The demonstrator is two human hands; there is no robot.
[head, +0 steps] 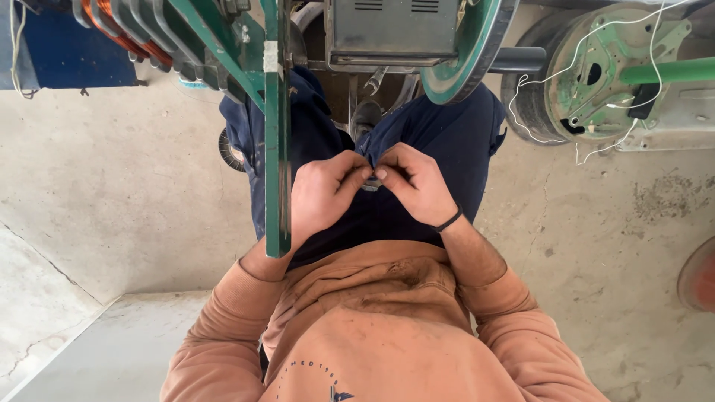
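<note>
I look straight down at my lap, dark blue trousers [439,149] and an orange sweatshirt [387,327]. My left hand [324,193] and my right hand [413,182] meet in front of my waist, fingertips pinched together on a small grey object [370,182]; it is too small to tell what it is. A black band sits on my right wrist [449,220]. A green metal bar [277,126] runs down in front of my left forearm and hides part of it.
A green metal frame with orange and grey coils [149,37] stands at the top left. A grey box [395,30] and a green disc [469,45] hang ahead. A wheel hub with white wire [596,74] lies right. Concrete floor [112,186] surrounds.
</note>
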